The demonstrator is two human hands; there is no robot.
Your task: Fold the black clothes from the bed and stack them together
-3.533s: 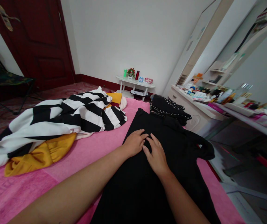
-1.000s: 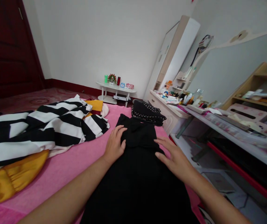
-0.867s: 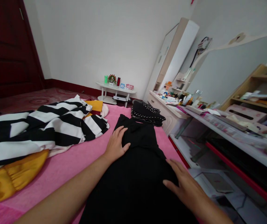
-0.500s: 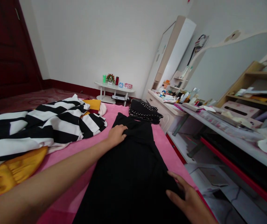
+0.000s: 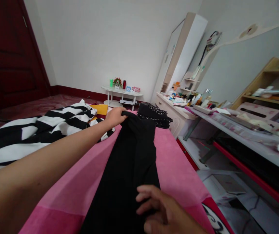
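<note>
A long black garment (image 5: 127, 162) lies lengthwise before me on a pink bedspread (image 5: 176, 162); whether it is trousers or a skirt I cannot tell. My left hand (image 5: 115, 117) is closed on the garment's far left corner and lifts it slightly off the bed. Creases run down from that grip. Low in the view, my right hand (image 5: 165, 208) is over the garment's near part, fingers loosely bent and apart from the thumb, with nothing visible between them. The garment's near end runs out of view.
Left of the garment lie a black-and-white striped cloth (image 5: 63, 125) and a mustard-yellow cloth (image 5: 100, 109). Folded black dotted clothes (image 5: 154, 115) sit at the bed's far end. A cluttered desk (image 5: 237, 130) stands along the right, a small white table (image 5: 122, 91) by the wall.
The garment's right side has come over to the left, so it looks narrower and more pink shows. My left hand has raised the far corner; my right hand has moved left.
</note>
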